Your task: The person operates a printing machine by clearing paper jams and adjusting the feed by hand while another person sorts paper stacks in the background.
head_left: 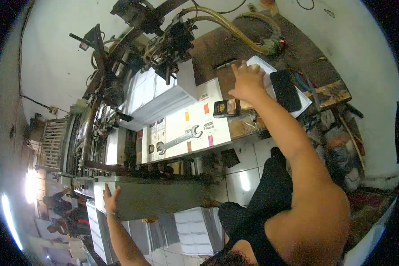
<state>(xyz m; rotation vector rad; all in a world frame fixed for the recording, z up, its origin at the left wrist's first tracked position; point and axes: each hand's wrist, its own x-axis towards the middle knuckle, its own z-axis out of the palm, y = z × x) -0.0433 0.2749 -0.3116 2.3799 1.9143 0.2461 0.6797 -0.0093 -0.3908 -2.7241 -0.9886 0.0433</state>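
Right hand (247, 80) stretches to the upper centre of the frame, fingers spread flat on the white paper stack (270, 73), gripping nothing; left hand (111, 198), lower left, lies open on the grey machine cover (155, 195). A careless sweep could knock the black phone (285, 90) or small black box (224, 107) off the bench

One head-worn fisheye looks steeply down, tilted, over the workbench (252, 128) and printing machine (119, 88), fairly close.

Dim fisheye view, left-edge glare, soft blur
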